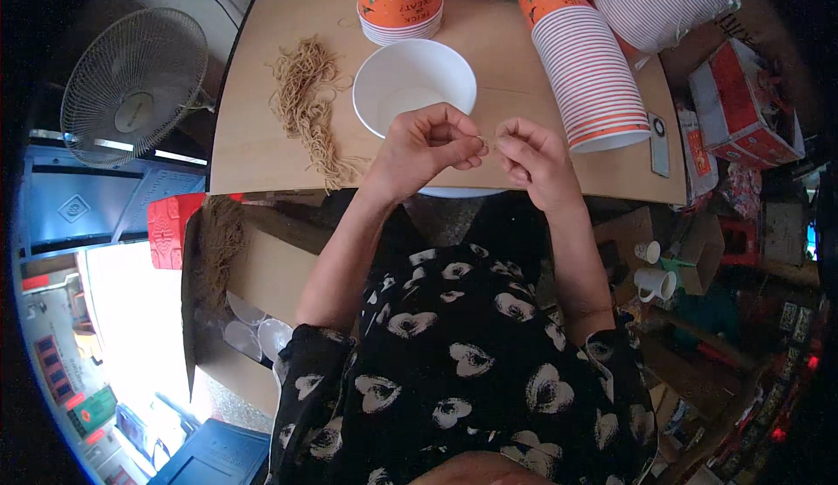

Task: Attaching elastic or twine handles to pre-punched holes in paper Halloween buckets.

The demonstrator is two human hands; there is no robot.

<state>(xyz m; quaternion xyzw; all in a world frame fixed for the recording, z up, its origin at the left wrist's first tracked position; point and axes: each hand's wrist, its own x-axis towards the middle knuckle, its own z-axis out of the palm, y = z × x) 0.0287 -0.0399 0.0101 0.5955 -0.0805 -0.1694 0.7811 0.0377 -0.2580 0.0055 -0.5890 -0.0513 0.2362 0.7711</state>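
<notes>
My flat light-brown wooden tabletop (262, 149) sits ahead of me. Left of it stands a round wire-grilled grey electric fan (133, 86); below the fan lies a blue plastic crate (87, 210). Right of the tabletop, cluttered red cardboard boxes (742, 105).

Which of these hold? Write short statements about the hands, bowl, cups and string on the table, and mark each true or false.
1. Both hands, left hand and right hand, pinch a thin strand between them. True.
2. The round white paper bowl is full of string. False: it looks empty.
3. The pile of tan string lies left of the bowl. True.
4. The stack of orange-striped paper cups stands upright. False: it lies tilted on the wooden table.
</notes>
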